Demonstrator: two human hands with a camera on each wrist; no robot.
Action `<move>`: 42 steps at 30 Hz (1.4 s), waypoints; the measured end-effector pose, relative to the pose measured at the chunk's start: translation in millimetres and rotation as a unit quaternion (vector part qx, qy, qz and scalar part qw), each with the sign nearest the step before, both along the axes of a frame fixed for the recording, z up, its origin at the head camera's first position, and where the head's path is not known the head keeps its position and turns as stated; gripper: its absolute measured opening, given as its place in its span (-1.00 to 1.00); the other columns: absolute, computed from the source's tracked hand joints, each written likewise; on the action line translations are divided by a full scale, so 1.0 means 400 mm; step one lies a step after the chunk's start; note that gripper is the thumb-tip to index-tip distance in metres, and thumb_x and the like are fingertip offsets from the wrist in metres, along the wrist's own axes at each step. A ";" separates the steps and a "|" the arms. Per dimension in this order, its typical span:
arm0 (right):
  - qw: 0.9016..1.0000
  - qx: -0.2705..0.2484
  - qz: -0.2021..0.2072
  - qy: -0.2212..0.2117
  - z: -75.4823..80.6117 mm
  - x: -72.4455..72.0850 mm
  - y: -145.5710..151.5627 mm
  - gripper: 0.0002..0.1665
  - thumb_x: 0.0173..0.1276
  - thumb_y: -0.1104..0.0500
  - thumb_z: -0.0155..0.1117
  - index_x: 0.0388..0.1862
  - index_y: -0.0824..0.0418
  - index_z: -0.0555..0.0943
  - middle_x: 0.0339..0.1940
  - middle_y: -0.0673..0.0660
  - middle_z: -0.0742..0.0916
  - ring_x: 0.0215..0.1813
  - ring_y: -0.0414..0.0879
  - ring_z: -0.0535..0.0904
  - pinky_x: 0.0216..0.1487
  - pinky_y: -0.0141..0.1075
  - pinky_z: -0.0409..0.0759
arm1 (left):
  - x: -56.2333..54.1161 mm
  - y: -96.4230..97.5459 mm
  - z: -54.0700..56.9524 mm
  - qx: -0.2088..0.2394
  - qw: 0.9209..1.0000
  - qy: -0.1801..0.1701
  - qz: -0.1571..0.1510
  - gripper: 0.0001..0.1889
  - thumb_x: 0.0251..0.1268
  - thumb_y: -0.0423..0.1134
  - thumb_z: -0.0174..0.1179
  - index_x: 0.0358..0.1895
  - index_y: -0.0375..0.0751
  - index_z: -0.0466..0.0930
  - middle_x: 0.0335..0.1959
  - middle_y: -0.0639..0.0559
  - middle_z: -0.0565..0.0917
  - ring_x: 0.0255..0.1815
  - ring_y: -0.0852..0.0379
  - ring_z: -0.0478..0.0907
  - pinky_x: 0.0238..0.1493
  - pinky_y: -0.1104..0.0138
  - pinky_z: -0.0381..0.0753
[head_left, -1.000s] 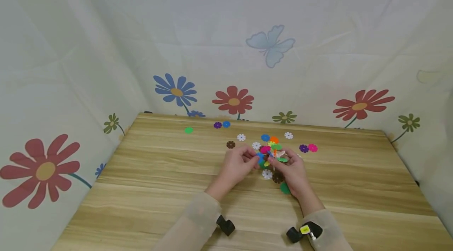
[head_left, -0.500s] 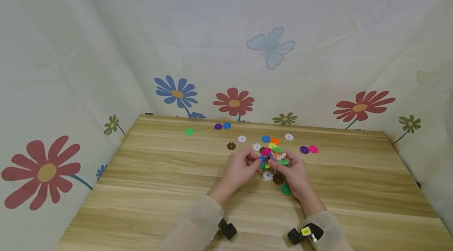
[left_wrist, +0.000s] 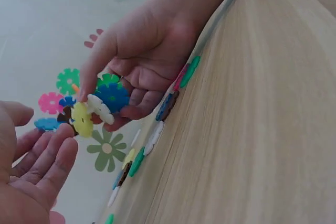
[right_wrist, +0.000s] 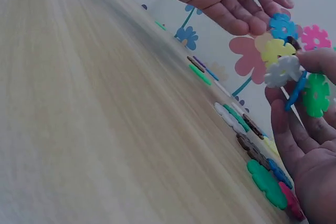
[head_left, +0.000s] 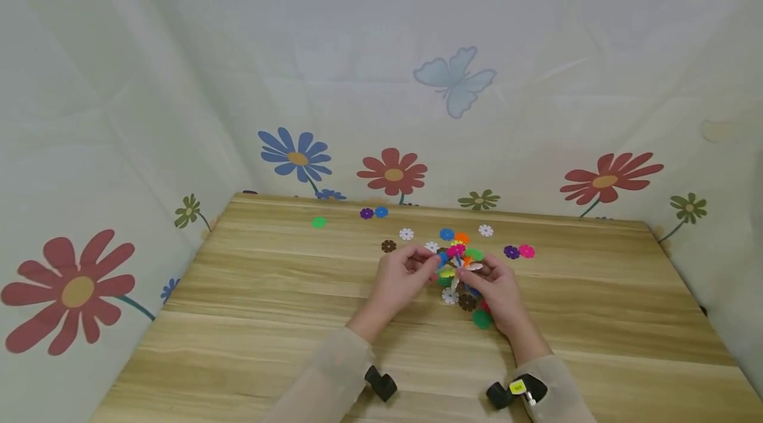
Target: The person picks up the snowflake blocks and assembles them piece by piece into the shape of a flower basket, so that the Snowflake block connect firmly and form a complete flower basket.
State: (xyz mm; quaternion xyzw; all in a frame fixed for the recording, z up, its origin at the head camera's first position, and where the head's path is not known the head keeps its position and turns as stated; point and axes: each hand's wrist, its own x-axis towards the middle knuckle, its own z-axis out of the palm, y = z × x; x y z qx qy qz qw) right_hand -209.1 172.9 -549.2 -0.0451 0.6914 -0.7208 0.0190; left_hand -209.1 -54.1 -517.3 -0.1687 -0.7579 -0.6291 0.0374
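Note:
Slotted plastic snowflake discs are joined into a colourful cluster held above the table between both hands. My right hand grips the cluster, its thumb pressing near the white disc and its fingers behind the blue and green discs. My left hand pinches a light blue disc at the cluster's left edge with its fingertips. Beside that disc are a yellow one, a pink one and a dark brown one partly hidden by the fingers.
Loose discs lie on the wooden table under and around the hands: a brown disc, a green disc, a white disc. A purple disc and pink disc lie to the right. A flower-printed curtain hangs behind.
The cluster has turned in my right hand, so its yellow and white discs now face up more. My left fingers stay at the blue disc, shifted slightly. The loose discs lie as before.

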 end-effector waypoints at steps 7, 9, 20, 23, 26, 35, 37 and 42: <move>0.995 -0.094 -0.024 -0.017 0.001 -0.003 -0.002 -0.85 0.58 0.38 0.34 -0.01 0.18 0.62 -0.19 -0.05 0.88 -0.14 -0.22 0.79 0.00 -0.36 0.76 | -0.003 0.006 -0.030 -0.132 0.989 -0.037 -0.050 -0.81 0.58 -0.14 0.36 0.05 -0.15 0.79 -0.21 0.08 0.78 -0.28 0.23 0.68 -0.24 0.39 0.68; 0.994 -0.104 -0.020 -0.018 0.001 -0.004 -0.001 -0.85 0.59 0.39 0.34 -0.03 0.17 0.62 -0.19 -0.04 0.89 -0.12 -0.21 0.81 0.01 -0.34 0.77 | -0.004 0.010 -0.040 -0.191 0.979 -0.021 -0.073 -0.75 0.54 -0.16 0.39 0.12 -0.18 0.79 -0.16 0.12 0.75 -0.27 0.29 0.62 -0.18 0.40 0.67; 0.993 -0.113 -0.018 -0.020 0.003 -0.009 -0.003 -0.85 0.59 0.39 0.35 0.01 0.20 0.62 -0.19 -0.03 0.88 -0.12 -0.19 0.82 0.03 -0.31 0.79 | 0.005 0.014 -0.042 -0.374 0.914 0.060 -0.147 -0.60 0.51 -0.09 0.45 0.33 -0.01 0.78 0.06 -0.02 0.62 -0.02 0.17 0.47 0.03 0.32 0.55; 0.992 -0.120 -0.021 -0.024 0.002 -0.009 -0.006 -0.84 0.57 0.41 0.35 -0.01 0.20 0.63 -0.22 -0.02 0.88 -0.16 -0.18 0.81 -0.01 -0.31 0.78 | 0.005 0.011 -0.039 -0.370 0.915 0.054 -0.151 -0.67 0.50 -0.13 0.46 0.24 -0.01 0.81 0.03 0.06 0.62 -0.02 0.23 0.48 0.05 0.36 0.54; 0.992 -0.118 -0.021 -0.034 0.004 -0.007 -0.008 -0.87 0.58 0.40 0.34 -0.05 0.20 0.64 -0.24 -0.03 0.87 -0.18 -0.19 0.80 -0.03 -0.32 0.77 | 0.004 0.008 -0.038 -0.371 0.916 0.049 -0.147 -0.69 0.51 -0.15 0.46 0.23 -0.03 0.79 0.01 0.08 0.63 -0.03 0.25 0.52 0.08 0.35 0.59; 0.994 -0.097 -0.008 -0.049 0.009 -0.005 -0.007 -0.93 0.62 0.33 0.33 0.00 0.24 0.65 -0.18 -0.01 0.87 -0.09 -0.20 0.80 0.08 -0.31 0.77 | 0.006 0.001 -0.031 -0.386 0.913 0.041 -0.128 -0.70 0.55 -0.14 0.43 0.22 -0.10 0.74 0.03 0.08 0.65 -0.05 0.24 0.54 0.08 0.35 0.64; 0.994 -0.094 -0.006 -0.049 0.007 -0.007 -0.008 -0.93 0.62 0.33 0.34 -0.01 0.24 0.65 -0.19 -0.01 0.87 -0.10 -0.19 0.81 0.07 -0.31 0.77 | 0.003 -0.005 -0.031 -0.379 0.916 0.034 -0.127 -0.75 0.53 -0.15 0.44 0.14 -0.10 0.73 -0.03 0.10 0.63 -0.09 0.24 0.52 0.02 0.36 0.62; 0.995 -0.088 -0.009 -0.054 0.007 -0.007 -0.014 -0.92 0.60 0.33 0.36 -0.03 0.22 0.64 -0.22 -0.03 0.87 -0.13 -0.18 0.81 0.05 -0.31 0.76 | -0.018 -0.030 -0.033 -0.313 0.938 0.004 -0.147 -0.90 0.53 -0.27 0.42 -0.15 -0.09 0.65 -0.28 0.17 0.62 -0.28 0.28 0.51 -0.19 0.39 0.59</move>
